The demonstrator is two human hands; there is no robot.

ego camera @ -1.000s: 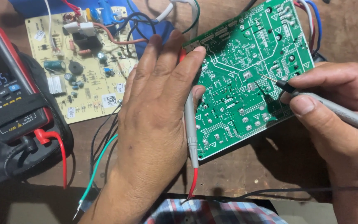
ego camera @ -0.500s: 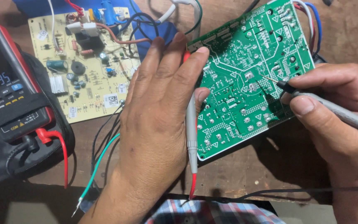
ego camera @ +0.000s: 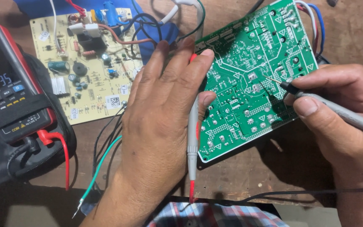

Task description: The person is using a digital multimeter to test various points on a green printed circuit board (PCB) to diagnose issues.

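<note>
**K:** Brown wooden table (ego camera: pixel 358 29), cluttered. Green circuit board (ego camera: pixel 253 80) lies solder side up at centre right, tilted, with white, blue and red wires at its top right corner.

**M:** Hands?

**K:** Left hand (ego camera: pixel 160 122) lies flat, palm down, fingers together, fingertips on the green board's left edge. A grey probe with red ends (ego camera: pixel 193 138) sits under its thumb side, running along the board's left edge — the thumb presses against it. Red lead comes out at the bottom end.

**M:** Right?

**K:** Right hand (ego camera: pixel 337 113) pinches a grey probe with a black tip (ego camera: pixel 337 111) between thumb and fingers, like a pen. Needle point touches a solder pad in the board's right-centre area.

**M:** Meter?

**K:** Red and black multimeter (ego camera: pixel 9 92) at far left, resting on a black pouch (ego camera: pixel 5 168). Screen lit, red and black plugs seated at its lower end. Red lead loops down beside it.

**M:** Anything else?

**K:** Beige circuit board (ego camera: pixel 85 67), component side up, between the meter and the left hand — capacitors, a heat sink, a coil visible. Blue cloth (ego camera: pixel 38 8) under its top edge. Green wire with a bare end (ego camera: pixel 97 172) and some black wires pass under the left wrist. Plaid fabric (ego camera: pixel 215 214) at the bottom edge.
</note>
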